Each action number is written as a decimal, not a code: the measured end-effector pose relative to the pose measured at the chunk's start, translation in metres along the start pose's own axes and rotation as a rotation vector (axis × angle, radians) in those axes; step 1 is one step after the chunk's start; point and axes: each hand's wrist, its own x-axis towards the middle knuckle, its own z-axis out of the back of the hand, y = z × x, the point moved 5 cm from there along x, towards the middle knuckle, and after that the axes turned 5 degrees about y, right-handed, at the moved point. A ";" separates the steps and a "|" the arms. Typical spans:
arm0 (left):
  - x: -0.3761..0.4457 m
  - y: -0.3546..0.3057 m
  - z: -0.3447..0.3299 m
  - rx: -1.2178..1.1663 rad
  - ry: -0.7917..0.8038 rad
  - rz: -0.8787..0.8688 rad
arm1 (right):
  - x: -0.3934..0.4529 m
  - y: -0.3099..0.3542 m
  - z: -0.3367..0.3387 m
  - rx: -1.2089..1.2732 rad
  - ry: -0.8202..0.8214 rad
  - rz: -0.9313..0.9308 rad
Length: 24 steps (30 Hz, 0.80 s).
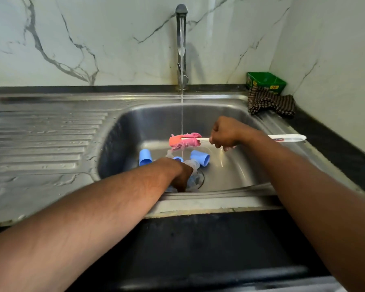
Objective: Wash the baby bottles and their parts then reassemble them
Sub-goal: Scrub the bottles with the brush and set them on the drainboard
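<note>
My right hand grips the white handle of a bottle brush; its pink and orange sponge head sits under the thin water stream. Down in the steel sink, my left hand reaches to the basin floor near the drain, among clear bottle parts. Its fingers are hidden, so whether they hold anything is unclear. Two blue caps lie on the basin floor, one at the left and one at the right. A small blue ring shows just above my left wrist.
The tap runs at the back centre. A ribbed steel drainboard stretches to the left. At the back right corner stand a green box and a striped cloth. A dark counter edge runs along the right.
</note>
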 end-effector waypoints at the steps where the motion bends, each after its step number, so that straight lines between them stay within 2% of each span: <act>1: 0.002 -0.001 -0.001 0.007 0.018 -0.015 | -0.001 -0.001 0.001 0.001 0.000 0.006; 2: 0.002 -0.003 0.001 -0.002 0.023 -0.041 | -0.002 -0.001 0.002 -0.002 0.000 0.009; 4: 0.003 -0.005 0.013 -0.126 -0.068 -0.103 | -0.003 -0.001 0.004 -0.016 -0.008 0.009; 8: -0.004 0.021 0.062 -0.610 -0.503 -0.165 | -0.004 -0.002 0.018 -0.030 -0.164 -0.016; 12: -0.001 0.049 0.090 -0.991 -0.761 -0.109 | -0.006 -0.005 0.035 0.019 -0.371 -0.024; 14: 0.002 0.059 0.098 -1.160 -0.819 -0.083 | -0.009 -0.007 0.039 0.052 -0.423 -0.026; 17: 0.010 0.063 0.112 -1.363 -0.892 -0.132 | -0.014 -0.009 0.046 0.097 -0.494 -0.015; 24: 0.020 0.061 0.121 -1.475 -1.001 -0.316 | -0.016 -0.009 0.044 0.228 -0.563 -0.001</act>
